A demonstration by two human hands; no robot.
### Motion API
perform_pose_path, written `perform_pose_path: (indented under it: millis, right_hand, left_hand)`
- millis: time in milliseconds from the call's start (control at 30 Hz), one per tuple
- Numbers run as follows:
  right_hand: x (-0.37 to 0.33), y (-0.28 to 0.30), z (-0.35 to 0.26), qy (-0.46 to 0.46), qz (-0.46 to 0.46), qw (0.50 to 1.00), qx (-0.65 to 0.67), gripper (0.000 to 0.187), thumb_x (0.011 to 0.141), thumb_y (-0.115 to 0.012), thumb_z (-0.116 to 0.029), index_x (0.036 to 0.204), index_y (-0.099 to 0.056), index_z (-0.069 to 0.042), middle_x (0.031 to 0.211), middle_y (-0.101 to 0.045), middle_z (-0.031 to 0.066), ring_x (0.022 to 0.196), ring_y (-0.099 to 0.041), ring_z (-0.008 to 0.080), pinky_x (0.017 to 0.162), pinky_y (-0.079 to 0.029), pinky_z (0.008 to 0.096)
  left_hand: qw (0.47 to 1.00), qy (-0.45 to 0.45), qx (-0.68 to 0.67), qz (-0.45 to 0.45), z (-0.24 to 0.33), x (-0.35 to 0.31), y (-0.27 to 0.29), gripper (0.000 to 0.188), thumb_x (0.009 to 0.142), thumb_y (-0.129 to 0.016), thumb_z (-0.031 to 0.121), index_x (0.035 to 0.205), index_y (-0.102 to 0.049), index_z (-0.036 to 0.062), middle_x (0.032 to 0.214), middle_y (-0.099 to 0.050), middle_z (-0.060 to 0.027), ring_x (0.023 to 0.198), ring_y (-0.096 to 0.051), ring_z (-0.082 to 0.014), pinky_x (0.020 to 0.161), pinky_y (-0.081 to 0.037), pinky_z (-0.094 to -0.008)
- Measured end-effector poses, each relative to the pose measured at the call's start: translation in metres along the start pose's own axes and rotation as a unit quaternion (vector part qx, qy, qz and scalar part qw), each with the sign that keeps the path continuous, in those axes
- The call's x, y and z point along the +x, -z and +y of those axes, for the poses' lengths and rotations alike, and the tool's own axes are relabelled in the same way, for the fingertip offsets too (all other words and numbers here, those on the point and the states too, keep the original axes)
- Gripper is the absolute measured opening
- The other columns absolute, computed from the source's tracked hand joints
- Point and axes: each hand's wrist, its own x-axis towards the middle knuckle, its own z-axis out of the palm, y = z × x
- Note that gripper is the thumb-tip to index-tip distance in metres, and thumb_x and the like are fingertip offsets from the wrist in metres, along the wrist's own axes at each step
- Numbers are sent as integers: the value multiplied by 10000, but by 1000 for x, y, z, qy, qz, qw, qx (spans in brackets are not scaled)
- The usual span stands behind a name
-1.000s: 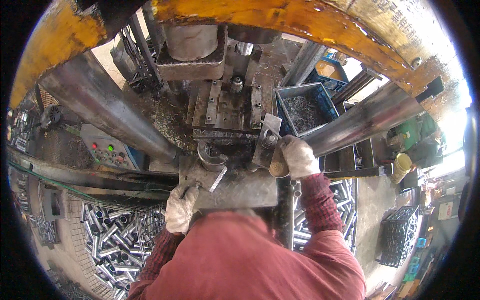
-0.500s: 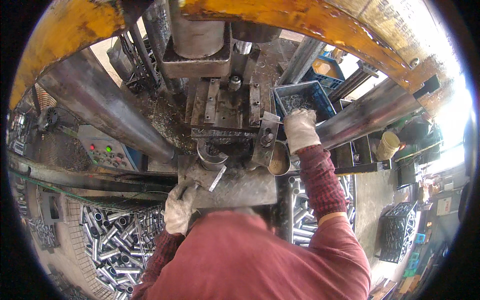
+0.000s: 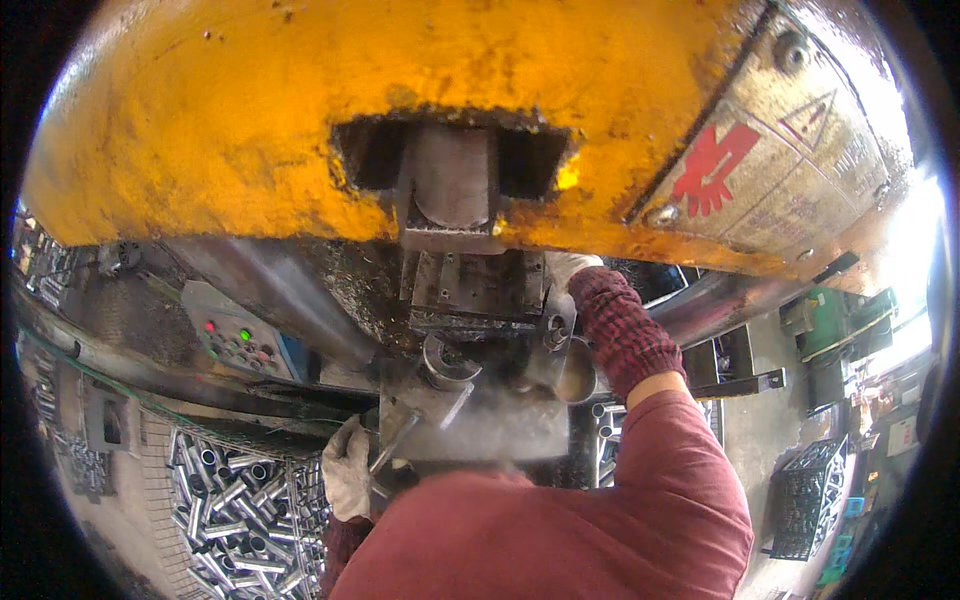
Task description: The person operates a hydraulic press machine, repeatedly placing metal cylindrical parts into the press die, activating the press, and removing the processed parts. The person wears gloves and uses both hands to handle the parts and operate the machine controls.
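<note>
My left hand, in a pale glove, is at the plate's front left, loosely curved with its palm toward a slanting metal rod. The rod shows along its length, and the fingers are not wrapped round it. The rod leans on a metal plate, near a half-ring metal piece with a flat bar at its front. My right hand reaches to the right side of the steel die block, by an upright bracket. Sleeve and yellow beam hide its fingers.
A yellow press beam with a warning plate spans the top, its steel ram over the die block. A round bowl stands right of the plate. Cut tubes fill a wire basket at left, below a button box.
My left hand has moved left off the rod. My right hand has gone from the blue bin toward the die block. The yellow beam covers much more of the view.
</note>
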Motion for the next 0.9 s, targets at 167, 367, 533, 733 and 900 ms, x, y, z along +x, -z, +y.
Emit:
perform_pose_path:
  millis: [167, 367, 533, 733, 900]
  right_hand:
    - [-24, -10, 3, -15, -29, 987, 155, 360, 981, -669, -113, 1321, -788, -108, 1249, -796, 171, 1264, -740, 375, 1148, -527, 508]
    - [-42, -14, -6, 150, -46, 982, -102, 364, 1053, -631, -149, 1386, -756, -72, 1290, -795, 191, 1266, -744, 375, 1098, -570, 484]
    - [-40, -2, -20, -91, -103, 918, 372, 286, 1088, -735, -313, 1145, -833, -50, 1078, -836, 215, 1029, -797, 436, 873, -595, 507]
    - [-27, 9, -43, 98, -14, 992, -71, 334, 1102, -704, -324, 1013, -813, -21, 1015, -823, 208, 923, -773, 469, 779, -601, 527]
    - [-37, 78, -24, -107, 17, 961, 255, 358, 1083, -699, -363, 1087, -816, -25, 991, -803, 258, 922, -790, 471, 800, -618, 551]
  left_hand:
    - [999, 35, 10, -6, -13, 1, 10, 474, 1104, -734, 268, 1436, -747, -70, 1270, -836, -178, 1194, -766, -266, 1113, -566, -393]
    - [994, 19, 90, -61, -2, 14, 2, 457, 1099, -728, 285, 1406, -768, -51, 1327, -825, -199, 1218, -779, -290, 1096, -576, -402]
    - [988, -28, 84, -127, 20, 26, -32, 427, 1071, -752, 301, 1362, -790, -10, 1300, -820, -230, 1220, -781, -320, 1081, -581, -417]
    - [979, -54, 153, -121, 34, 12, -51, 452, 1083, -777, 363, 1367, -792, 12, 1292, -814, -143, 1128, -778, -245, 976, -625, -372]
    - [989, 65, 30, -129, 17, 7, -34, 508, 1091, -775, 403, 1421, -777, 18, 1300, -807, -129, 1082, -783, -214, 719, -671, -342]
